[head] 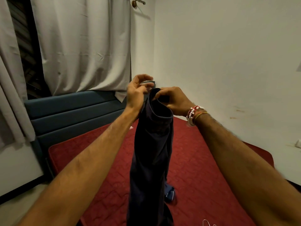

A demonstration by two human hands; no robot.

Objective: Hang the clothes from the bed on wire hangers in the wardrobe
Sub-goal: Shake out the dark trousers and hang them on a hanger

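Dark garment (151,152) | held up above red mattress (203,160), hanging full length so I can sort out its top opening | right hand (172,100) pinches top edge, bearing the weight | left hand (138,92) curled beside that edge; whether it grips, I cannot tell | wire hanger (204,221) lies on mattress, probably next.
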